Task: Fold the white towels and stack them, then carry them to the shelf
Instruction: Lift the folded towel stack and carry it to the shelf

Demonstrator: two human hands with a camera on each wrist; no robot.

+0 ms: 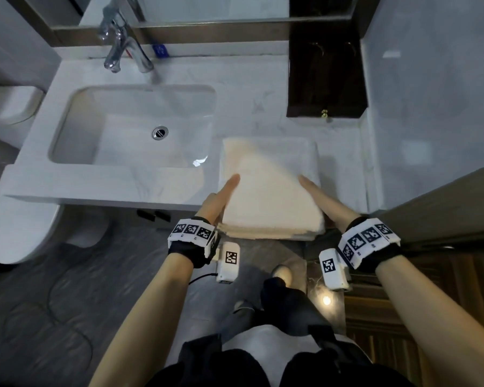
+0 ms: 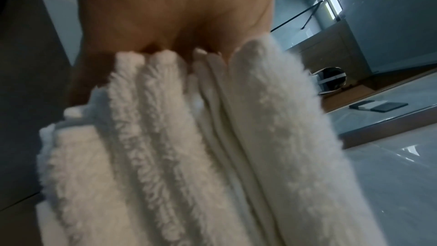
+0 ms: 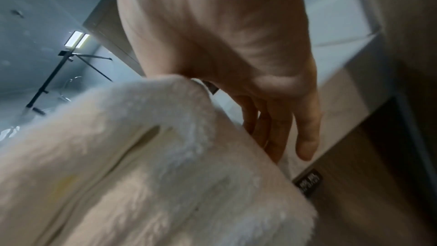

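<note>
In the head view, a stack of folded white towels (image 1: 268, 188) lies on the marble counter (image 1: 344, 152), just to the right of the sink (image 1: 134, 127), and the near end of the stack reaches over the front edge of the counter. The left hand (image 1: 221, 198) lies flat against the side of the stack that faces the sink, with the fingers straight and the thumb on the top of the towels. The right hand (image 1: 323, 198) lies flat against the opposite side, away from the sink, also with straight fingers. A tap (image 1: 123, 43) stands behind the sink, a dark wooden box (image 1: 326, 79) stands on the counter behind the stack, and a toilet (image 1: 17, 230) is to the left of the sink, lower down. In the left wrist view, the palm of the left hand (image 2: 175, 18) presses on the layered edges of the towels (image 2: 189, 147); the fingers are hidden behind the cloth. In the right wrist view, the right hand (image 3: 236, 53) is beside the towels (image 3: 153, 166), and its fingers (image 3: 305, 137) point straight along the side of the stack, held close together.
</note>
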